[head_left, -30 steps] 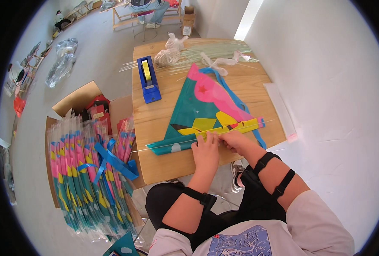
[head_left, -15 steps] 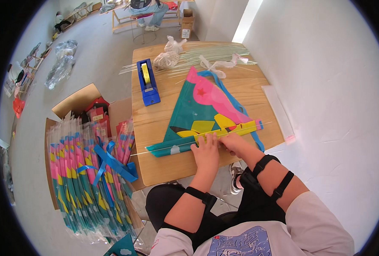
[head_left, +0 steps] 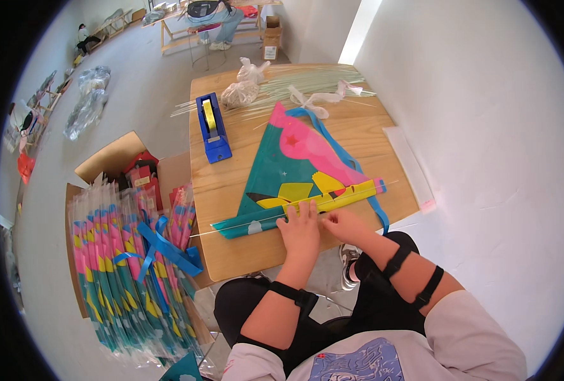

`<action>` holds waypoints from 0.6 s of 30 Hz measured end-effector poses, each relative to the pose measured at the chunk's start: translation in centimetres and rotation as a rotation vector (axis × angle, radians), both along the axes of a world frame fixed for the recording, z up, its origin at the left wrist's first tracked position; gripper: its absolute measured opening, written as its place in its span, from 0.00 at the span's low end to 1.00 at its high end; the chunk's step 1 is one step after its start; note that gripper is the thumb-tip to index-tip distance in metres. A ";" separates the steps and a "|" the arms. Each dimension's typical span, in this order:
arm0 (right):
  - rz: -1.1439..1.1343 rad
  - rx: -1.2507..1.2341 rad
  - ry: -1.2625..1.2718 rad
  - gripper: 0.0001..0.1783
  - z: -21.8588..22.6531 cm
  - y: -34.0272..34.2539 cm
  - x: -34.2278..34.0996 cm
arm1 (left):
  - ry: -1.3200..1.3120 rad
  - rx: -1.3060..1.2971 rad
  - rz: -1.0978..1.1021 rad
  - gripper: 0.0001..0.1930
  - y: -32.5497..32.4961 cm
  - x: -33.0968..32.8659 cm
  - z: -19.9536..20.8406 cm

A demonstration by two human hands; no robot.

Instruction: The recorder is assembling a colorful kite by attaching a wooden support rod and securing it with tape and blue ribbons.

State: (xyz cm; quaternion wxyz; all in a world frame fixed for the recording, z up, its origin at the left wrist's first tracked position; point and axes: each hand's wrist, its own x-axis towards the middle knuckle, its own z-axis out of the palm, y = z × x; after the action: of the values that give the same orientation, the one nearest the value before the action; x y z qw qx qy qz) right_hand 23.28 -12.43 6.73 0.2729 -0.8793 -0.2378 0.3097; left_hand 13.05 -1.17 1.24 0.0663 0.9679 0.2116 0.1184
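A triangular kite (head_left: 268, 155) in teal, pink and yellow lies on the wooden table, its tip pointing away from me. Its near edge is folded over into a band, and a thin pale rod (head_left: 236, 229) runs along that band, sticking out at both ends. My left hand (head_left: 299, 230) lies palm down with its fingers spread over the band, pressing on it. Just right of it, my right hand (head_left: 346, 227) is closed beside the kite's near edge; its curled fingers hide whatever may be in them. A blue ribbon (head_left: 332, 147) trails along the kite's right side.
A blue tape dispenser (head_left: 214, 130) stands at the table's left. Beyond the kite lie many thin rods (head_left: 282, 89) and knotted plastic bags (head_left: 240, 93). Left of the table, a cardboard box (head_left: 77, 197) holds several packed kites (head_left: 126, 273). A white wall (head_left: 485, 127) is close on the right.
My right hand has drawn back slightly toward me from the kite's folded edge. My left hand stays on the band. The whole view has shifted a little.
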 end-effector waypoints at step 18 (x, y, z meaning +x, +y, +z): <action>0.493 0.023 -0.931 0.39 -2.1 -2.6 -1.1 | 0.032 0.083 -0.009 0.32 0.9 -0.1 0.8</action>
State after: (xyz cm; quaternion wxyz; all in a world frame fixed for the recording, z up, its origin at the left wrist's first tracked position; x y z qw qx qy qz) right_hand 22.22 -15.01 4.60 0.0670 -0.8386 -0.5371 -0.0613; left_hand 12.99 -0.31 2.00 0.0230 0.9725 0.2033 0.1113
